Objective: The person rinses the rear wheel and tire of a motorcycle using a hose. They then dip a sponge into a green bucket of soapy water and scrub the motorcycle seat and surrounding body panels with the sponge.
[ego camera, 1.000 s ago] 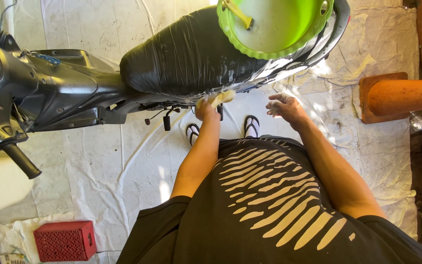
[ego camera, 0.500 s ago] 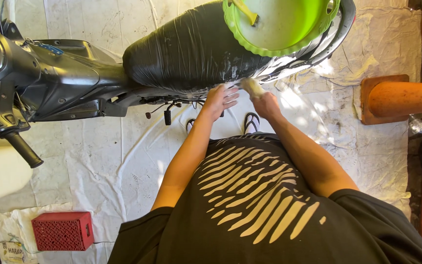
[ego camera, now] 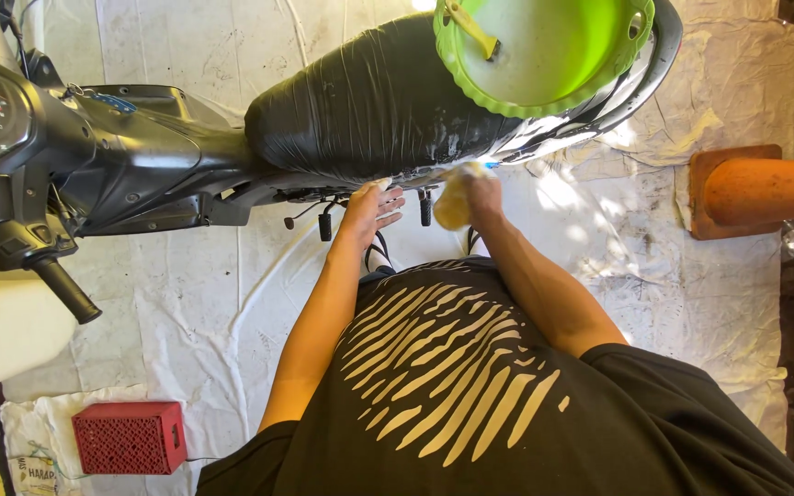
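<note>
A black motorcycle stands across the top of the view, its black seat wet and streaked with suds. A lime green basin rests on the rear of the seat. My right hand grips a yellow sponge against the bike's side just under the seat. My left hand is spread flat, fingers apart, against the side of the bike below the seat's edge, holding nothing.
White sheeting covers the floor. A red plastic crate sits at the lower left. An orange pillar on a base stands at the right. The handlebar grip sticks out at the left.
The sponge went from my left hand to my right hand. My left hand opened and now lies flat on the bike's side; my right hand has drawn the sponge slightly left and down.
</note>
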